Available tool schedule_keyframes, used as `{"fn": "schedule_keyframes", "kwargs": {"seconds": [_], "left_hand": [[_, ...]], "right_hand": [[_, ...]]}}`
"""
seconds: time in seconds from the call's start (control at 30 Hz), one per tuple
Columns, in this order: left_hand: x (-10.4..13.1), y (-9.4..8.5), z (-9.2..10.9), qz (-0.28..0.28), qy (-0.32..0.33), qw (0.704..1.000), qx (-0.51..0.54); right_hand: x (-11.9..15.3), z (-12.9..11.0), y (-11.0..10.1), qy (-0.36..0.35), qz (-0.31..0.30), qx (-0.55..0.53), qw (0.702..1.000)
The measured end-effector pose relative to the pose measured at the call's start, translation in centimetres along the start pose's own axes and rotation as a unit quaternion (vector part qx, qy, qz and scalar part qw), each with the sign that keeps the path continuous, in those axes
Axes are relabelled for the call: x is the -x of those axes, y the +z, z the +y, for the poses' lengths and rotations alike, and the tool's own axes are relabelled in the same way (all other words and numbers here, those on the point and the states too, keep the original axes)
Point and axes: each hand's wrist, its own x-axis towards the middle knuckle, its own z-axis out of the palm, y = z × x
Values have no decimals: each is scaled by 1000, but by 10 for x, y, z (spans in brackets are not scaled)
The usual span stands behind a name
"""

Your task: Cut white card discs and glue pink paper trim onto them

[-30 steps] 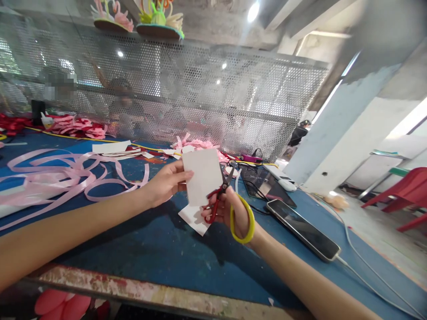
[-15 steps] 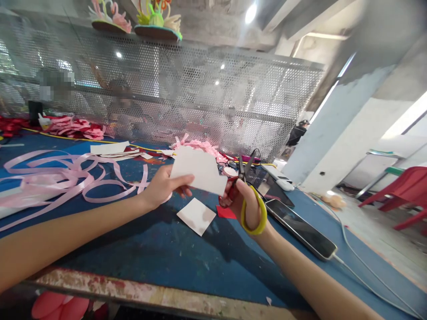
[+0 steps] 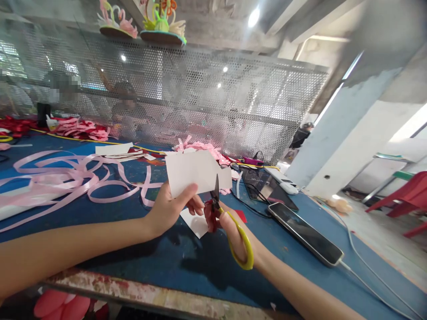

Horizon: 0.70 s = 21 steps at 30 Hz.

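Note:
My left hand (image 3: 171,206) pinches a white sheet of card (image 3: 190,171) between thumb and fingers, above the table. Scissors (image 3: 246,249) with yellow and red handle loops are gripped by my right hand (image 3: 230,226). Their dark blades point up and lie at the right part of the card, where a white flap (image 3: 226,177) shows beyond them. Whether the blades are fully closed I cannot tell. Below the hands, a white square of card (image 3: 196,224) lies on the table, partly covered by my fingers. A small red piece (image 3: 240,216) is behind my right hand.
Loops of pink ribbon (image 3: 115,186) cover the left of the blue table (image 3: 150,271). A phone (image 3: 305,233) with a white cable lies at right, near a dark tablet (image 3: 267,189). Stacked white card strips (image 3: 115,150) and pink pieces (image 3: 207,149) sit before a perforated metal screen (image 3: 200,98).
The scissors have moved left and down, with their blades now at the card's right part. The card has shifted slightly left and changed tilt. The view has swung slightly.

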Motion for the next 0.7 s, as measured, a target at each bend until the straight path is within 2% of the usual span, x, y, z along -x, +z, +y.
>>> {"fn": "schedule_keyframes", "kwargs": {"seconds": [0.1,0.3,0.47,0.57,0.7], "left_hand": [[4,4,-1,-11,-16,999,26],[5,7,0,18,-25,997,75],[4,7,-1,-17,-32,995,90],[5,6,-1,-12,-27,995,93],[3,4,-2,-12,-18,996,87]], "right_hand": [[1,1,0,3,13,2,1000],[1,-2,0,3,8,30,999],[1,-4,1,-9,6,30,999],[1,-2,1,-17,0,25,1000],[3,1,0,8,11,45,999]]}}
